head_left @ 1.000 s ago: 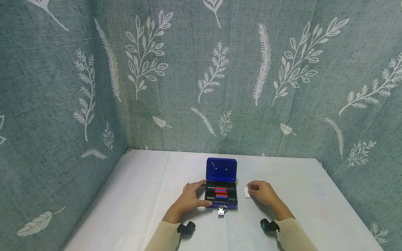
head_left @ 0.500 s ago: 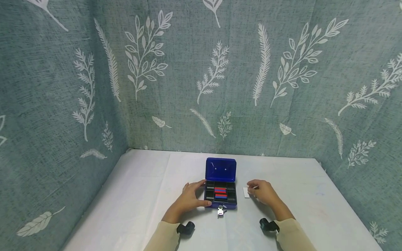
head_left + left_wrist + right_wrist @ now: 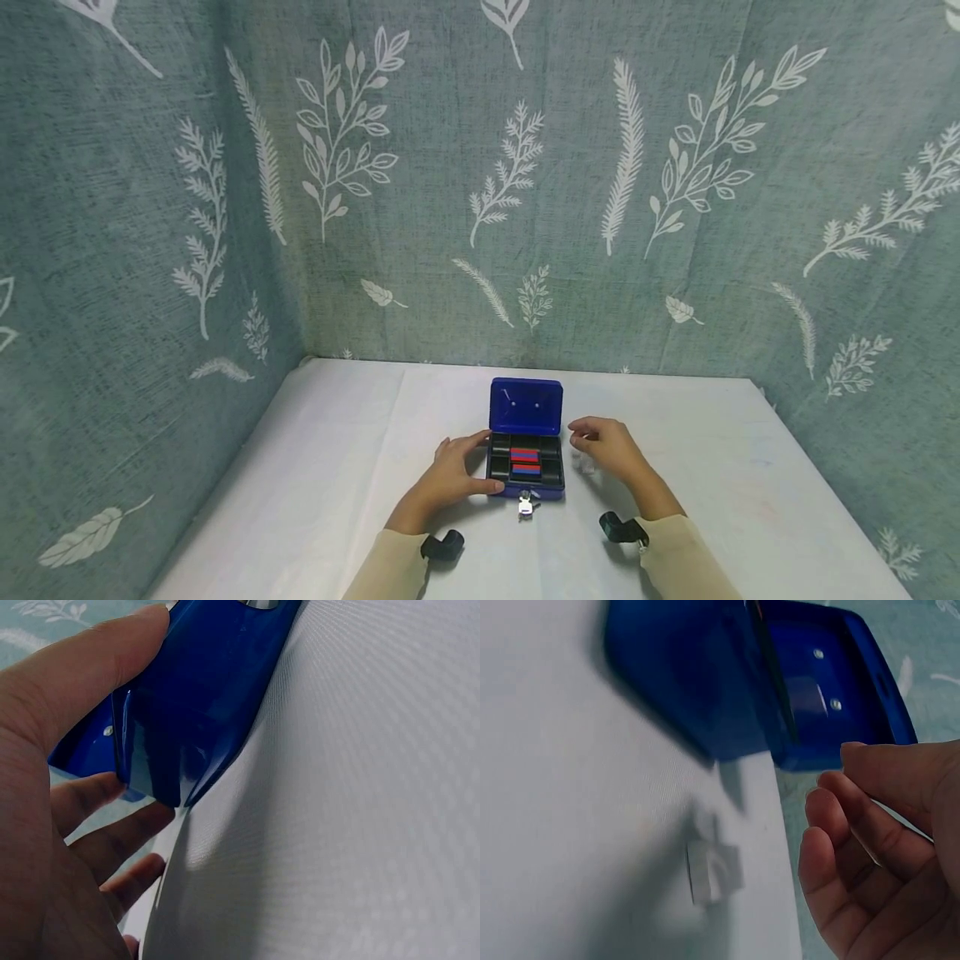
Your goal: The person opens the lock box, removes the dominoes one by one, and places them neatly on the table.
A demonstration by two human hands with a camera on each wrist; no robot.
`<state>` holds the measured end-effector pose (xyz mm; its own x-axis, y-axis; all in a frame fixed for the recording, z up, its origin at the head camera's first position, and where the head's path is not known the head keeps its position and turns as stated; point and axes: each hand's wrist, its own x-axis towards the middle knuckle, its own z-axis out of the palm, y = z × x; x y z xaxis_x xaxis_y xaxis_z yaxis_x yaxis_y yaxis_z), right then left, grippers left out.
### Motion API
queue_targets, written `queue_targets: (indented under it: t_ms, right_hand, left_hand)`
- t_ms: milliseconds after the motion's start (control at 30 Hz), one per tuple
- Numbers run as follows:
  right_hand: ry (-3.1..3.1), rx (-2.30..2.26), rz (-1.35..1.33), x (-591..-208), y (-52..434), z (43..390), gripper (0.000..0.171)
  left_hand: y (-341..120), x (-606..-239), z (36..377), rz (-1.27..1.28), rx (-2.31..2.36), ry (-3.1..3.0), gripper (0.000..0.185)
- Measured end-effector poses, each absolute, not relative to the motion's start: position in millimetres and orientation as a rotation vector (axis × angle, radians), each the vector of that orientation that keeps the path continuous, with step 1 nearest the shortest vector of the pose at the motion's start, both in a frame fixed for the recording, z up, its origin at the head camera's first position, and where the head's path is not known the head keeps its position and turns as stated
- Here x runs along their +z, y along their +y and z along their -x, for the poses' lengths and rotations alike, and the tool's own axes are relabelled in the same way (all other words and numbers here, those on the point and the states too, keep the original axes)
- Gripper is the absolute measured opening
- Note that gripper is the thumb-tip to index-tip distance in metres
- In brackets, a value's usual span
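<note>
A small blue cash box point(image 3: 525, 492) stands on the white table with its lid point(image 3: 526, 406) raised and keys point(image 3: 526, 505) at the front lock. Two red-and-blue blocks point(image 3: 525, 462) lie in the middle of its black tray point(image 3: 553, 472). My left hand point(image 3: 448, 471) holds the box's left side, thumb near the front corner, fingers spread farther back. My right hand point(image 3: 607, 446) is over the table just right of the box. Its fingers point(image 3: 829, 862) are loosely bent, with nothing visible between them. A small pale piece point(image 3: 714, 874) sits below it, blurred in the right wrist view.
White cloth covers the table point(image 3: 337, 467). Green leaf-patterned fabric point(image 3: 450, 208) rises at the back and both sides. A dark wrist mount point(image 3: 442, 546) is strapped to the left arm, and another wrist mount point(image 3: 622, 527) to the right.
My right hand has come away from the white piece, moving left and back toward the box. The piece looks fainter now in the head view. My left hand keeps its place on the box.
</note>
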<state>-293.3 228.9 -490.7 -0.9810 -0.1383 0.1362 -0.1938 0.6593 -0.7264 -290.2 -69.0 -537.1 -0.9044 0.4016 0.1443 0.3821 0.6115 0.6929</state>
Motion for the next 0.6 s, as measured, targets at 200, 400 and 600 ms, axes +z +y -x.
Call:
queue_targets:
  t_ms: [200, 400, 600]
  right_hand:
    - [-2.802, 1.264, -0.262, -485.6, 213.8, 292.7, 0.021]
    - [-2.808, 1.303, -0.298, -482.2, 202.4, 292.6, 0.021]
    - [-2.857, 1.277, -0.304, -478.4, 191.8, 292.3, 0.021]
  left_hand:
    - [-68.4, -537.5, 289.5, -0.681, 1.185, 2.796, 0.096]
    - [-67.4, -536.3, 286.9, -0.661, 1.183, 2.792, 0.096]
    - [-67.9, -534.6, 284.4, -0.670, 1.197, 2.789, 0.095]
